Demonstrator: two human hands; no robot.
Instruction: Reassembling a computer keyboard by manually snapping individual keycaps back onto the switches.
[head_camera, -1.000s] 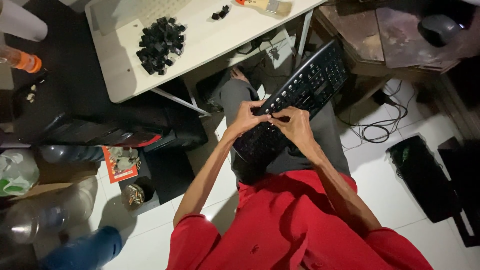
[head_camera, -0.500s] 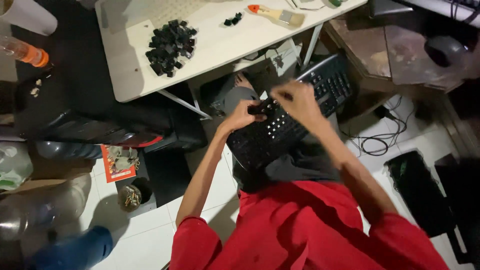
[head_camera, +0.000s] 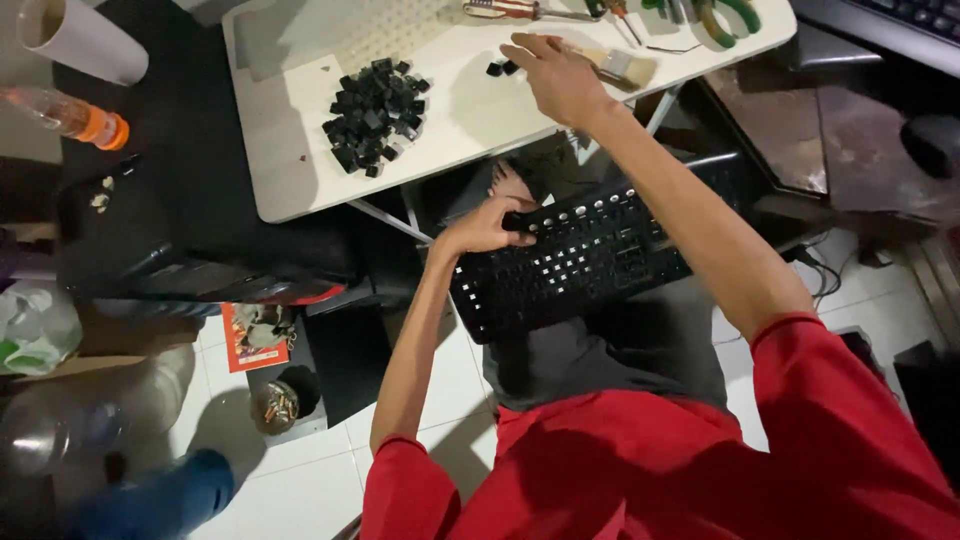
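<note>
A black keyboard (head_camera: 590, 262) with its keycaps removed lies across my lap. My left hand (head_camera: 487, 223) grips its left top edge. My right hand (head_camera: 556, 72) reaches out over the white table (head_camera: 290, 170), fingers loosely apart, hovering by a few loose black keycaps (head_camera: 497, 68) and a paintbrush (head_camera: 620, 66). Whether it pinches a keycap I cannot tell. A heap of black keycaps (head_camera: 375, 114) sits on the table to the left of that hand.
Screwdrivers (head_camera: 520, 10) and green-handled pliers (head_camera: 725, 15) lie at the table's far edge. A white cup (head_camera: 70, 38), an orange-capped bottle (head_camera: 70, 115), a black case (head_camera: 170, 250), a small jar (head_camera: 275, 405) and cables (head_camera: 830, 265) surround my seat on the tiled floor.
My right hand left the keyboard and moved up over the table toward the loose keycaps. My left hand stayed on the keyboard's left edge.
</note>
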